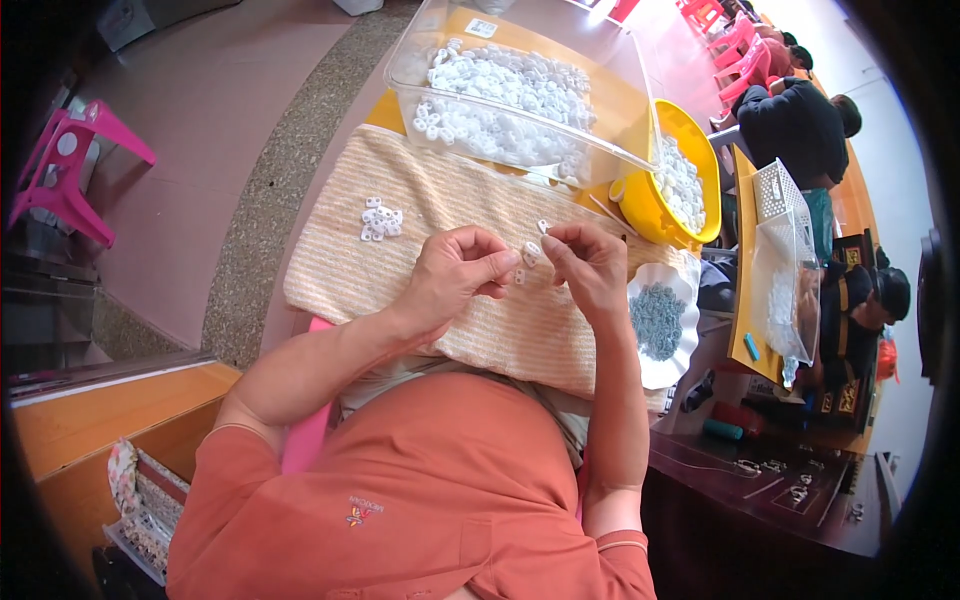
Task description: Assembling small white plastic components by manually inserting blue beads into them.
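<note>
Head view: left hand [455, 270] and right hand [592, 262] nearly pinched closed, hold unclear; a slack pinch could drop white pieces [531, 251].

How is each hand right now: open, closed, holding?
Left hand: partly closed; holding cannot be told.
Right hand: partly closed at a small white piece; holding cannot be told.

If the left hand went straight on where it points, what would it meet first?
The left hand would probably meet the small white pieces just ahead first, though depth is unclear; they may lie lower, on the cloth.
</note>
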### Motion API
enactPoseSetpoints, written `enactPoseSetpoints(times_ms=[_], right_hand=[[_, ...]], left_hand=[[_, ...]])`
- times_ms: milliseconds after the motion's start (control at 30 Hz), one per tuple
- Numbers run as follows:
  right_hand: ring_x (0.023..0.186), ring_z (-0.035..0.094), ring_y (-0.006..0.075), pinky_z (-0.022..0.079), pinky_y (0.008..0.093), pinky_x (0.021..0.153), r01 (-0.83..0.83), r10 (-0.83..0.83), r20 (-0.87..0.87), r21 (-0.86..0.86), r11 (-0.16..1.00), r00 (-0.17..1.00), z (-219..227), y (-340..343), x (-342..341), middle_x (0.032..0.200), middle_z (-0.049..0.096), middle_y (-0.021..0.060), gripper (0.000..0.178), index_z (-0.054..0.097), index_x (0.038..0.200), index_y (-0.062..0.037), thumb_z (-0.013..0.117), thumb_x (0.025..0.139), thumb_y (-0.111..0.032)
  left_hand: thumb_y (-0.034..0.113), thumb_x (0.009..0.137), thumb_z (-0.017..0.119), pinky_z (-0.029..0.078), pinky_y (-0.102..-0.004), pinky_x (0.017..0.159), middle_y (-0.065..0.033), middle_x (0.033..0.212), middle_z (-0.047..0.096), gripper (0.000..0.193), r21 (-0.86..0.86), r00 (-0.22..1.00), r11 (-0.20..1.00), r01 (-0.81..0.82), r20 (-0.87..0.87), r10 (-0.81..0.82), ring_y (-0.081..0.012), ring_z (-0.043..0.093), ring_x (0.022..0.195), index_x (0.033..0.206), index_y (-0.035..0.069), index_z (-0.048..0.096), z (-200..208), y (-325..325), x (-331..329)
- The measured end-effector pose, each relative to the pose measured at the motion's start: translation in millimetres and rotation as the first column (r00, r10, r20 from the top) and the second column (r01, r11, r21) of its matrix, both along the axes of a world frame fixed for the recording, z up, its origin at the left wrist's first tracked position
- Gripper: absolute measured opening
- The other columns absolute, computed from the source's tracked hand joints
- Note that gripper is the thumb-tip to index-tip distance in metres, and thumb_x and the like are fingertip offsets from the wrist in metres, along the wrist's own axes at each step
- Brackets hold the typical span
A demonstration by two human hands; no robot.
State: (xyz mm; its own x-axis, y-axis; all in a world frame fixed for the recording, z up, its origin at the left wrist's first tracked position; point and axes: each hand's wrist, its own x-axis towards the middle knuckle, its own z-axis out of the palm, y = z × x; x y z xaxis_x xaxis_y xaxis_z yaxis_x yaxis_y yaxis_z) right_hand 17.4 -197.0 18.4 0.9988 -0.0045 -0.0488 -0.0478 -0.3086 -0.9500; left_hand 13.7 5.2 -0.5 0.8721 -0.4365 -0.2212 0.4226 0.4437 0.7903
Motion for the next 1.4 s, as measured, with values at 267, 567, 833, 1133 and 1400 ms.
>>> enactPoseSetpoints(times_ms=[267, 567, 833, 1133, 1400], right_hand=[[0.068, 0.065, 0.013, 0.056, 0.0248, 0.063, -0.086, 0.062, 0.094, 0.29, 0.953, 0.994, 3.7, 26.9, -25.6, 0.082, 0.067, 0.0087, 0.014, 0.063, 0.098, 0.006, 0.065, 0.088, -0.002], [0.078, 0.066, 0.0136, 0.056, 0.0245, 0.07, -0.111, 0.049, 0.172, 0.367, 0.923, 0.984, -5.8, 25.1, -40.0, 0.091, 0.066, 0.0078, 0.016, 0.063, 0.103, 0.0045, 0.062, 0.087, 0.004], [0.078, 0.06, 0.0091, 0.049, 0.0212, 0.068, -0.025, 0.037, 0.284, -0.048, 0.999, 0.958, 8.4, 8.9, -69.2, 0.09, 0.063, 0.007, 0.016, 0.064, 0.097, 0.0017, 0.068, 0.082, 0.005], [0.074, 0.062, 0.012, 0.05, 0.0236, 0.066, 0.28, -0.15, 0.313, -0.427, 0.86, 0.938, 20.8, -64.4, -124.4, 0.09, 0.063, 0.0079, 0.018, 0.064, 0.096, 0.0038, 0.069, 0.079, 0.004], [0.067, 0.063, 0.0179, 0.049, 0.0277, 0.062, 0.266, -0.106, 0.259, -0.726, 0.634, 0.96, 15.3, -97.8, -138.6, 0.087, 0.065, 0.0106, 0.014, 0.066, 0.094, 0.0006, 0.068, 0.081, -0.003]], left_hand=[[0.014, 0.089, 0.066, 0.053, -0.0217, 0.066, -0.0027, 0.084, 0.065, 0.014, -0.013, 0.999, 1.0, 0.022, -0.044, -0.023, -0.0084, 0.062, 0.073, 0.098, 0.004, 0.063, 8.3, -1.9, -3.2], [0.016, 0.091, 0.064, 0.054, -0.0231, 0.068, -0.0043, 0.086, 0.066, 0.013, -0.085, 0.991, 0.99, 0.111, -0.071, -0.117, -0.0122, 0.066, 0.078, 0.097, 0.004, 0.063, 7.2, -1.7, -6.1], [0.01, 0.09, 0.063, 0.056, -0.0244, 0.067, -0.0065, 0.085, 0.066, 0.01, -0.05, 0.997, 0.996, 0.077, -0.023, -0.079, -0.0112, 0.065, 0.074, 0.094, 0.001, 0.061, 4.8, -2.2, -5.5], [0.007, 0.088, 0.064, 0.056, -0.0242, 0.071, -0.0053, 0.089, 0.067, 0.017, -0.031, 0.996, 0.996, 0.081, -0.039, -0.082, -0.01, 0.065, 0.077, 0.104, 0.001, 0.062, 4.4, -4.4, -7.1], [0.004, 0.087, 0.064, 0.057, -0.0251, 0.072, -0.0064, 0.09, 0.068, 0.014, -0.075, 0.992, 0.99, 0.119, -0.028, -0.122, -0.0113, 0.066, 0.078, 0.101, 0.002, 0.065, -0.8, -4.2, -8.1]])
